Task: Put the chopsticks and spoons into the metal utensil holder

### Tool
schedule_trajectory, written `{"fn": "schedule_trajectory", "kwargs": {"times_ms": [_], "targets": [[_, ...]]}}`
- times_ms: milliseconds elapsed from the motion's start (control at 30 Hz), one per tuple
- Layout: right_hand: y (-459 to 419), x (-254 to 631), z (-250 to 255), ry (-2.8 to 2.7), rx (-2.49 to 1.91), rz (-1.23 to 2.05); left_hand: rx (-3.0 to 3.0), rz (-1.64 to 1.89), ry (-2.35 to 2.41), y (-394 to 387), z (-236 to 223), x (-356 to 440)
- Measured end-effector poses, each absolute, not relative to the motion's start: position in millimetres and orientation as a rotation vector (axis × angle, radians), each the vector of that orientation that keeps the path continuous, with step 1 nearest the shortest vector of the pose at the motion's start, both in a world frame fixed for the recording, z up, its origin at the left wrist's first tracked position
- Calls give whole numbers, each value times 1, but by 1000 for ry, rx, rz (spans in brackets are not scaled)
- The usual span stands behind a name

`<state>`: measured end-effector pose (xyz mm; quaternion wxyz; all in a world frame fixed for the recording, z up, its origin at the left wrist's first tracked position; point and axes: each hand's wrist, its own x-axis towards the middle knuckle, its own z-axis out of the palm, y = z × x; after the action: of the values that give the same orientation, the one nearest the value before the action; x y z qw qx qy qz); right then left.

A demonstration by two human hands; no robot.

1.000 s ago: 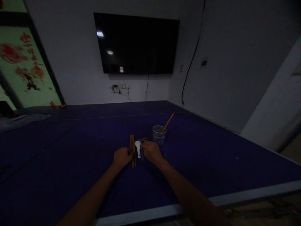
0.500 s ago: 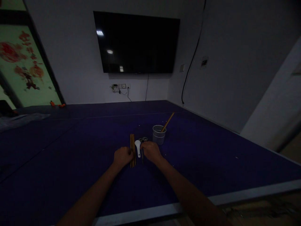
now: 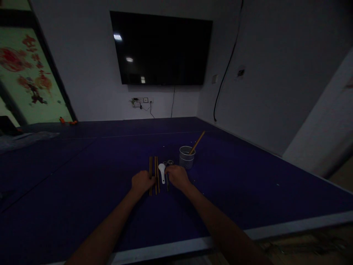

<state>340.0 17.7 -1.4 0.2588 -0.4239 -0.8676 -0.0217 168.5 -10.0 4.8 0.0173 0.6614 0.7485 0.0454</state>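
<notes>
My left hand (image 3: 142, 182) is closed on a pair of wooden chopsticks (image 3: 150, 162), its fingertips reaching toward more chopsticks (image 3: 156, 163) just to the right. A white spoon (image 3: 162, 173) lies between my two hands, bowl end away from me. My right hand (image 3: 178, 176) is closed over the middle of a pair of scissors (image 3: 170, 162); the handle rings show beyond the fingers, and a thin blade part shows below. Right behind that hand stands a grey mesh cup (image 3: 186, 159), one wooden stick (image 3: 198, 141) leaning in it.
The purple surface (image 3: 96, 206) has a pale front edge (image 3: 165, 249) near me. At the far left lies clear plastic wrapping (image 3: 30, 140). A television (image 3: 162, 49) hangs on the back wall, and a black cable (image 3: 224, 73) runs down the right wall.
My left hand has shifted slightly left, drawing a pair of chopsticks apart from the others, so a gap shows between them. My right hand, the spoon and the cup stay in place.
</notes>
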Motion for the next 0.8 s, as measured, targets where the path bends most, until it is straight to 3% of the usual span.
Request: {"fn": "schedule_trajectory", "kwargs": {"times_ms": [800], "targets": [[17,339,0,-2362,-1159,-64,2143,17,2276,-7,3,166]]}}
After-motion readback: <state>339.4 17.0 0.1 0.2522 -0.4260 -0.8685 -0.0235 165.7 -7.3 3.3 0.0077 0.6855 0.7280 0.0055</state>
